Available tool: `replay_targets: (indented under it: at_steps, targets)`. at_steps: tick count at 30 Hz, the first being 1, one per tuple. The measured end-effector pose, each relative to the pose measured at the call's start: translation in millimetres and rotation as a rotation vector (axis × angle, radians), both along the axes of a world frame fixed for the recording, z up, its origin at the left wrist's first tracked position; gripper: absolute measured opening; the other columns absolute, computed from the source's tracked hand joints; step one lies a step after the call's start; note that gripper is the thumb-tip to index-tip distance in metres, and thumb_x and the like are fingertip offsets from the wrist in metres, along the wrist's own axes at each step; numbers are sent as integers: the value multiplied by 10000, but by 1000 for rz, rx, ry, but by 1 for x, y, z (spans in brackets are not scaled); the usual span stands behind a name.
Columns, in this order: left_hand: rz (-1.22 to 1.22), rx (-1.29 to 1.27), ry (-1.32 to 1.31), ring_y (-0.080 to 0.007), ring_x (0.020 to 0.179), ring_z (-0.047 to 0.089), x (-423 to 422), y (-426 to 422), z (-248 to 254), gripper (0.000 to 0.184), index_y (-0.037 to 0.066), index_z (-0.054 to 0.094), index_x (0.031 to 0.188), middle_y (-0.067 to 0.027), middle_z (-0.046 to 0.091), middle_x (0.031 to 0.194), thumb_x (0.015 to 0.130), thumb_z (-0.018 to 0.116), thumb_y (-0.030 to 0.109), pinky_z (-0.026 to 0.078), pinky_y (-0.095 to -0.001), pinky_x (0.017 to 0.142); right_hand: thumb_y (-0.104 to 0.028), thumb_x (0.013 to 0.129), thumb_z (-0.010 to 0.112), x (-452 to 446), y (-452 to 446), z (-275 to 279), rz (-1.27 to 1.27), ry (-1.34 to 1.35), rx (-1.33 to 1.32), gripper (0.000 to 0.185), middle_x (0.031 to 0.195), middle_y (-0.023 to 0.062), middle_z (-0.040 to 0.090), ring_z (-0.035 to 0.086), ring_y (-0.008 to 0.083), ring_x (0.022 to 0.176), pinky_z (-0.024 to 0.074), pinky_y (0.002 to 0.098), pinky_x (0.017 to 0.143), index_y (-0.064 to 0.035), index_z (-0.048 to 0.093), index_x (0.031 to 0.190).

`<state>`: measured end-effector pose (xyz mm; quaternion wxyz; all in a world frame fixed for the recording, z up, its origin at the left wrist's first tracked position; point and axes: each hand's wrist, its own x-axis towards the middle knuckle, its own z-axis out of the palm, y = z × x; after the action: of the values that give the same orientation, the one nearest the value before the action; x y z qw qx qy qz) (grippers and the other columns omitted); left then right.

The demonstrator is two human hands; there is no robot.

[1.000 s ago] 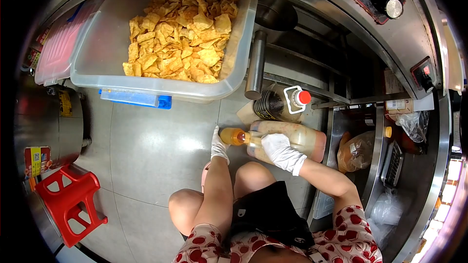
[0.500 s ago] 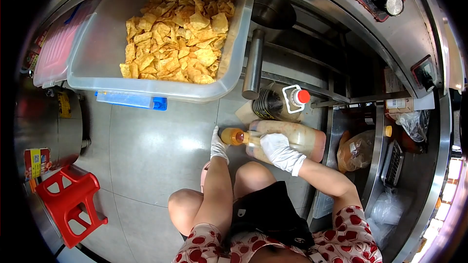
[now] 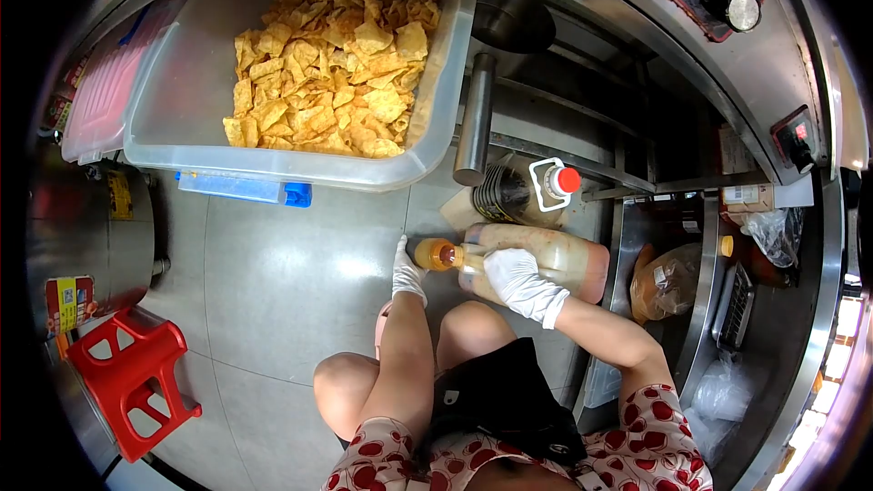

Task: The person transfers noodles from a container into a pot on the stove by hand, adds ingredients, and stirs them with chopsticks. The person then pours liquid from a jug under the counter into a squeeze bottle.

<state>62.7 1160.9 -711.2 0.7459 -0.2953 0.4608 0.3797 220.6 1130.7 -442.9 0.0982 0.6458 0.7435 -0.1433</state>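
Note:
My left hand (image 3: 408,273), in a white glove, is closed around the left side of a small bottle (image 3: 437,255) with an amber-orange upper part. White-gloved too, my right hand (image 3: 520,280) is closed just right of that bottle. A pale, translucent piece (image 3: 473,260) runs between the bottle's amber end and my right fingers; what those fingers grip is mostly hidden. Behind and under my right hand is a large, cloudy plastic jug (image 3: 573,259) with a pinkish end. Beyond it stands a dark-filled jug (image 3: 516,193) with a white handle and red cap.
A big translucent tub (image 3: 318,165) holding yellow chips (image 3: 341,73) sits ahead, above the grey tiled floor (image 3: 282,282). A red stool (image 3: 132,382) is at left. At right, a metal shelf carries a bagged brown item (image 3: 668,282). A steel cylinder (image 3: 474,123) juts out beside the tub.
Both hands and the small bottle stay almost where they were. The view has shifted very slightly; nothing was taken hold of or let go.

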Motion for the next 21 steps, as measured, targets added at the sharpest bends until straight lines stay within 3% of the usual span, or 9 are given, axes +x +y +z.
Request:
replay_targets:
  at_steps: [12, 18, 21]
  targets:
    - [-14, 1, -99, -316, 1018, 607, -1, -6, -32, 453, 114, 559, 1163, -94, 630, 1122, 898, 559, 480, 500, -502, 900, -400, 702, 681, 0, 0, 1, -3, 30, 14, 342, 607, 172, 638, 657, 327, 573, 535, 414, 583, -59, 699, 696]
    - [-47, 144, 22, -316, 1044, 598, 0, -11, 5, 470, 119, 557, 1183, -94, 622, 1150, 895, 556, 491, 492, -502, 913, -384, 709, 683, 2, -3, -1, 20, 17, 46, 332, 609, 170, 638, 655, 330, 572, 527, 423, 574, -53, 694, 690]
    - [-28, 50, -43, -315, 1044, 596, 1, -8, -11, 475, 122, 557, 1185, -92, 621, 1155, 893, 555, 496, 487, -502, 917, -387, 713, 681, 1, -2, 0, 7, 28, 36, 344, 614, 170, 640, 657, 328, 576, 526, 420, 573, -44, 693, 692]
